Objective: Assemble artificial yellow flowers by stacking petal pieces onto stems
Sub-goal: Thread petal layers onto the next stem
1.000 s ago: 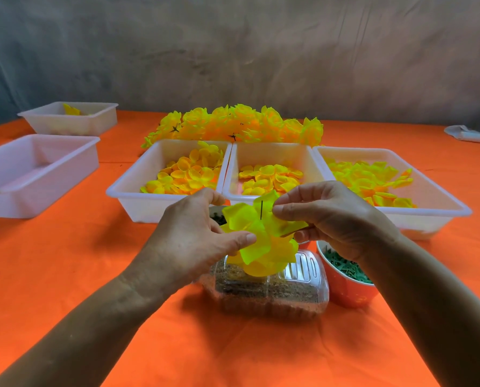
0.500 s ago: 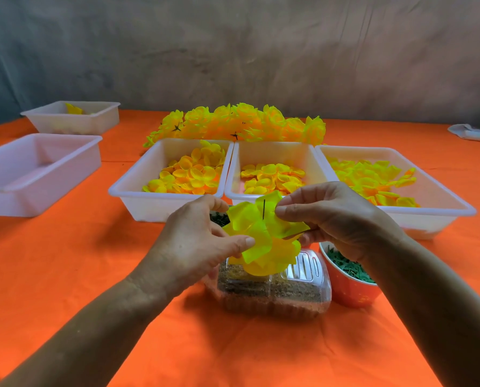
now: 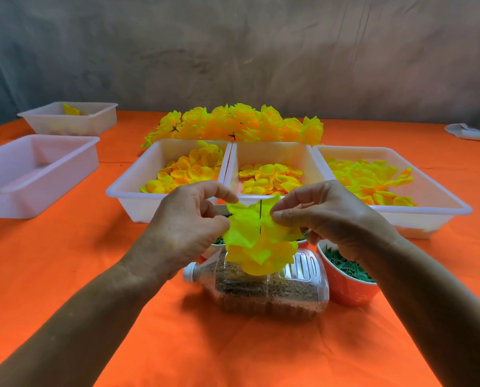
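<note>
We pinch a petal piece (image 3: 257, 222) with both hands, left hand (image 3: 185, 227) and right hand (image 3: 331, 213), threading it down the stem (image 3: 260, 209); uneven pulling could tear it or miss the stack (image 3: 261, 258).

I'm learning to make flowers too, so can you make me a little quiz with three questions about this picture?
1. True or false: both hands are holding the yellow petal piece on the thin dark stem.
2. How many white trays in the row just behind the hands have yellow petals in them?
3. What lies on its side under the petals? A) a clear bottle B) a book C) a plate

Key:
1. True: the left hand and the right hand pinch it from either side.
2. Three: left tray, middle tray, right tray.
3. A: the clear bottle with a white cap.
</note>
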A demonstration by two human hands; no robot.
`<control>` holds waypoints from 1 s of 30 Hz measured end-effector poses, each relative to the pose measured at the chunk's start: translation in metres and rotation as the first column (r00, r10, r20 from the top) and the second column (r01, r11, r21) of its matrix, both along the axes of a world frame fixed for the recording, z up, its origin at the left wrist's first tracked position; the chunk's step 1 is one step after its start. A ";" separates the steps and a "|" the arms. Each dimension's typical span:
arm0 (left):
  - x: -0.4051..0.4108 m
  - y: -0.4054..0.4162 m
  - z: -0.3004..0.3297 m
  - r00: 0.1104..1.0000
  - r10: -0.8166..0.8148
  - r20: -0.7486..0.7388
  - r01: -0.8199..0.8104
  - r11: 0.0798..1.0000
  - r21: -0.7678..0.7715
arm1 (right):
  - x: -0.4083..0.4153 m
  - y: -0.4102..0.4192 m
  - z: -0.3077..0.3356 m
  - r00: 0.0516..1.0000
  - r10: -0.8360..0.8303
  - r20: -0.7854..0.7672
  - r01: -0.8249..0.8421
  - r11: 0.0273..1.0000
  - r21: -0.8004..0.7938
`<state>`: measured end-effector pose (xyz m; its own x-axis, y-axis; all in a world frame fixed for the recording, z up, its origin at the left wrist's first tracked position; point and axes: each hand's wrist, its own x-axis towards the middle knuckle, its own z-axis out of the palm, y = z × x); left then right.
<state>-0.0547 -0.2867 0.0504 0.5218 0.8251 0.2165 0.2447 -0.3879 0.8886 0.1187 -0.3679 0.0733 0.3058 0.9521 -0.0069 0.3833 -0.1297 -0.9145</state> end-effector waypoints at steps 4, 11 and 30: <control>0.005 -0.003 -0.001 0.996 0.021 -0.082 -0.013 0.994 0.105 | 0.001 0.001 -0.003 1.000 0.004 0.016 -0.003 1.000 -0.028; 0.007 -0.004 -0.002 0.978 0.037 -0.204 0.005 0.980 0.201 | 0.002 0.003 -0.010 1.000 0.008 0.018 -0.007 0.999 -0.034; 0.011 -0.012 -0.007 0.863 0.118 -0.490 0.127 0.890 0.438 | 0.008 0.008 -0.034 0.990 0.046 0.132 -0.046 0.999 -0.004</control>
